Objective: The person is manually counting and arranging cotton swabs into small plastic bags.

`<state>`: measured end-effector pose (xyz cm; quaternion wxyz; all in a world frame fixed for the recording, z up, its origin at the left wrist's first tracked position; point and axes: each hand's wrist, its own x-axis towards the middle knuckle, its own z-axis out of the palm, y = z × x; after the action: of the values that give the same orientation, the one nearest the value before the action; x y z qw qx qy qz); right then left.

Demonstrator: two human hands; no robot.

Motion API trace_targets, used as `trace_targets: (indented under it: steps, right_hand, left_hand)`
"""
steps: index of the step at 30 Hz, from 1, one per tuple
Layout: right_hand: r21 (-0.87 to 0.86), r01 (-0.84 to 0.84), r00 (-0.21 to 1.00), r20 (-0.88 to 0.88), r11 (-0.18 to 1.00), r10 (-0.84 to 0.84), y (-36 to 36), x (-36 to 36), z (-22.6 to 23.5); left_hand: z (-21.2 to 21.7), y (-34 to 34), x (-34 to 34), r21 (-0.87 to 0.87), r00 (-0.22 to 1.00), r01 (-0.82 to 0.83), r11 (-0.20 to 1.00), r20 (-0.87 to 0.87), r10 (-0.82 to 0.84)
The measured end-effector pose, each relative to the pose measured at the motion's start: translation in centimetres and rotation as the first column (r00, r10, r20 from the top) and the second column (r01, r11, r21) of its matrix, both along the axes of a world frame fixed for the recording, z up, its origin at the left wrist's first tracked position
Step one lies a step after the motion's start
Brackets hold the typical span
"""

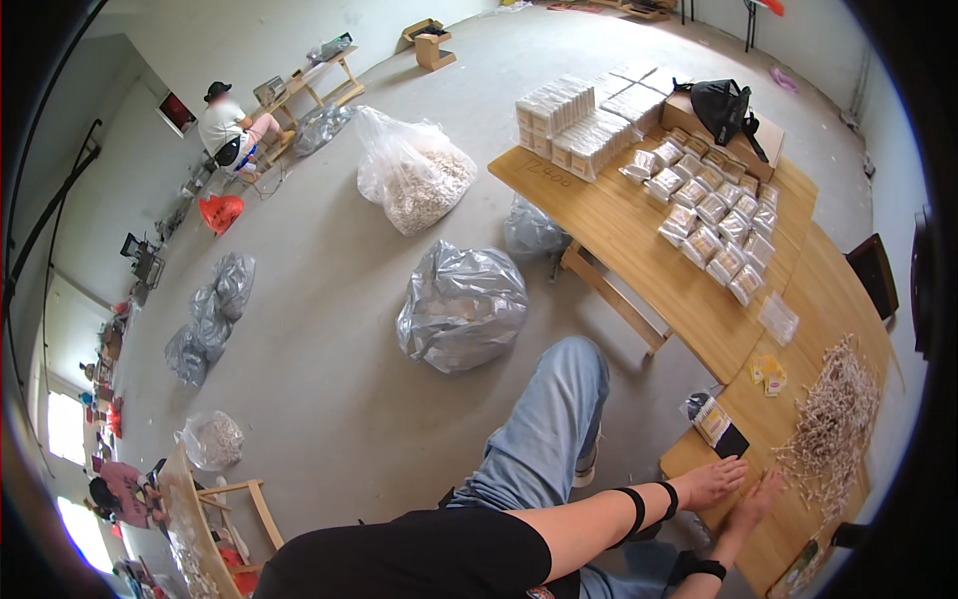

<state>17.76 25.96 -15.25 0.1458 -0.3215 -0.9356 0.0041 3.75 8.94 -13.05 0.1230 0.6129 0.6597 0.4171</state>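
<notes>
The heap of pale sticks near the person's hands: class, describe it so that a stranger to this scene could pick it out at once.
Start at the long wooden table on the right and follow it toward the person's hands. Just beyond the right hand lies the stick heap, near the table's right edge. Unlike the neat rows of small bags and white boxes farther up, it is loose, unbagged and scattered.

wooden table [639,250]: pale honey-brown, fine straight grain. small sticks [833,419] heaped by its right edge: off-white. filled packets [714,215] in rows toward its far edge: clear with tan contents. boxes [574,120] at its far left corner: white. bag [723,105]: black. floor sacks [461,307]: silver-grey. jeans [544,429]: light blue. wrist straps [649,504]: black.
</notes>
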Motion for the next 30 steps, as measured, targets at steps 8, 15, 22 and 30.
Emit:
trace_targets:
  steps: [8, 15, 22, 30]
  right_hand:
    - [-0.260, -0.052, 0.972, -0.235, 0.964, -0.011, -3.6, -1.0, 1.4]
    - [-0.461, -0.117, 0.922, -0.380, 0.879, -0.077, -5.1, 0.2, 4.9]
    - [-0.158, 0.088, 0.932, -0.335, 0.984, -0.137, -7.0, -2.7, 3.9]
    - [-0.225, 0.140, 0.862, -0.451, 0.964, -0.231, -7.4, -1.4, 5.5]
  left_hand:
    - [0.4, 0.0, -0.2, 0.040, 0.998, -0.020, 0.999, -0.051, 0.022]
    - [-0.4, 1.4, 0.9, 0.164, 0.969, -0.111, 0.980, -0.200, 0.143]
    - [0.9, -0.7, -1.8, 0.016, 0.973, -0.077, 0.997, -0.216, 0.078]
    - [0.9, 0.2, -0.7, 0.060, 0.983, -0.054, 0.997, -0.174, 0.064]
